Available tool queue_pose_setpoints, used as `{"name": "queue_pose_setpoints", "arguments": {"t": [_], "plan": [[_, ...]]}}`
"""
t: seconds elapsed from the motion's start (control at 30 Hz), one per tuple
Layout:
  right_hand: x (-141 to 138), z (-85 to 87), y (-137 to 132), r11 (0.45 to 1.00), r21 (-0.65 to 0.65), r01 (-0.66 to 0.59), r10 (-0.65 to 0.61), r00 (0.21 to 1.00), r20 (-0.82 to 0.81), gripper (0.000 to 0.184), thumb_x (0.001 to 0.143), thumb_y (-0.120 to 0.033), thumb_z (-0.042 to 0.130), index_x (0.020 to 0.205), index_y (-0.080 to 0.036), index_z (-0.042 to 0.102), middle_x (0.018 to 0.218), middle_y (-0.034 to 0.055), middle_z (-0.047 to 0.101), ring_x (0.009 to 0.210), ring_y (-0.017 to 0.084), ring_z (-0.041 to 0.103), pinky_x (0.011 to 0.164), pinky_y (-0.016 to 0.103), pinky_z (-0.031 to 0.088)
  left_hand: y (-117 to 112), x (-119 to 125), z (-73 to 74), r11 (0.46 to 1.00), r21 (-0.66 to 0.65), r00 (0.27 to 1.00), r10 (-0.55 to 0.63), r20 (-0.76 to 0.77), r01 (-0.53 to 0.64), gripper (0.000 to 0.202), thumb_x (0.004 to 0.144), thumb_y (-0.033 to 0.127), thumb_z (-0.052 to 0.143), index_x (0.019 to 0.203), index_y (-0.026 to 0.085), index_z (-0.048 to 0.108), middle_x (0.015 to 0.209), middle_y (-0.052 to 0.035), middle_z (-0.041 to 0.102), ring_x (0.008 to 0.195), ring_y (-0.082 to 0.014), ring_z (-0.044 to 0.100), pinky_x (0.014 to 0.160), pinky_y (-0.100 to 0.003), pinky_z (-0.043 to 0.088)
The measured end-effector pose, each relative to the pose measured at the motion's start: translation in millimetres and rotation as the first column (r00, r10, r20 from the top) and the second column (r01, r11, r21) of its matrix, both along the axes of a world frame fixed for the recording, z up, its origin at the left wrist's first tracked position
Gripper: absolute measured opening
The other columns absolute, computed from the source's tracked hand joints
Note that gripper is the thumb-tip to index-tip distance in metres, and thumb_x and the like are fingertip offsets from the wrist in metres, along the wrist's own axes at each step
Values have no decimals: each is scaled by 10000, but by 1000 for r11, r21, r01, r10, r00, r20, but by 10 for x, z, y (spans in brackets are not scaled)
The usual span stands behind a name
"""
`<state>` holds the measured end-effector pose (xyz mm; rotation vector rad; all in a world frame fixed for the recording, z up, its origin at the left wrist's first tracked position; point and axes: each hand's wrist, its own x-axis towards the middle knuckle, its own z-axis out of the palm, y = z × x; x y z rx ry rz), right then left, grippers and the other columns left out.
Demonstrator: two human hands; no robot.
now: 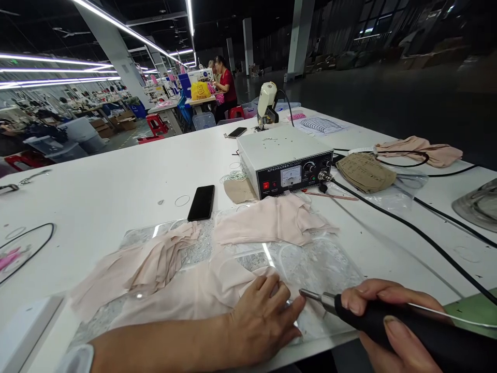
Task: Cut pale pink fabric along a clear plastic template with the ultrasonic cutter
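Note:
My left hand (262, 318) lies palm down over the near edge of a pale pink fabric piece (186, 295), some fingers curled onto the cloth and the index finger reaching right. In my right hand (392, 316) is a black ultrasonic handpiece (373, 316), gripped by its thick handle. Its pointed metal tip is close to my left index finger; whether it touches anything I cannot tell. Under the cloth lies a clear, glossy sheet (326, 264). A fanned stack of pink fabric pieces (163, 254) rests to the left, and another folded pink pile (272, 220) lies behind my left hand.
A white control box (285, 155) with a dial stands at the back, a black cable (411, 233) running from it. Around it are a phone (202, 202), brown card patterns (365, 171) and a glass ashtray-like dish (479, 204). Co-workers (227, 85) sit beyond the table (135, 181).

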<state>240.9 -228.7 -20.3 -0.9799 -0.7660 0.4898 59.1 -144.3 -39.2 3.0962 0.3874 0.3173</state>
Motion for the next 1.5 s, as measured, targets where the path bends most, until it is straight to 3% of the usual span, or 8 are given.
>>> {"name": "queue_pose_setpoints", "arguments": {"t": [0.13, 0.33, 0.67, 0.87, 1.17, 1.5], "plan": [[11, -15, 6, 1000, -1, 2, -2, 1000, 17, 46, 842, -226, 618, 876, -238, 589, 786, 19, 615, 620, 147, 613, 589, 333, 604, -8, -2, -7, 1000, 7, 1000, 2, -15, -2, 480, 961, 456, 540, 1316, 138, 478, 1043, -99, 555, 1067, -293, 511, 933, -468, 448], [54, 49, 35, 1000, 2, 3, -4, 984, 177, 74, 838, -235, 650, 823, -242, 577, 741, 15, 623, 581, 155, 626, 549, 324, 605, -9, -14, -14, 1000, 18, 1000, -2, 1, 2, 479, 964, 450, 536, 1315, 129, 476, 1037, -99, 553, 1078, -290, 505, 957, -467, 428], [-40, 13, 85, 999, 31, -19, 18, 999, 49, 50, 848, -231, 617, 879, -244, 581, 772, 16, 615, 606, 150, 608, 574, 345, 595, -30, -22, -54, 1000, 11, 999, 24, 23, -24, 470, 964, 462, 527, 1313, 152, 476, 1091, -111, 562, 1094, -295, 517, 935, -450, 447], [-31, -39, 134, 998, 44, -36, 32, 995, 89, 65, 851, -203, 601, 896, -239, 570, 782, 21, 610, 616, 152, 608, 593, 361, 580, -36, -34, -61, 999, 26, 999, 26, 33, -27, 482, 960, 464, 534, 1321, 148, 484, 1143, -123, 558, 1099, -307, 518, 909, -442, 462], [-27, 61, 178, 999, 21, -30, 25, 985, 172, 82, 839, -249, 655, 821, -236, 577, 721, 15, 633, 570, 156, 618, 554, 345, 589, -37, -36, -112, 994, 101, 996, 25, 86, -34, 508, 954, 505, 530, 1314, 147, 507, 1186, -130, 567, 1128, -317, 525, 916, -427, 470], [-67, -3, 198, 999, 39, -33, 30, 997, 76, 71, 837, -240, 643, 871, -232, 581, 755, 12, 625, 588, 144, 617, 588, 334, 586, -38, -36, -105, 991, 132, 999, 10, 45, -16, 498, 964, 521, 501, 1271, 129, 513, 1186, -147, 565, 1129, -323, 546, 917, -427, 447]]}}
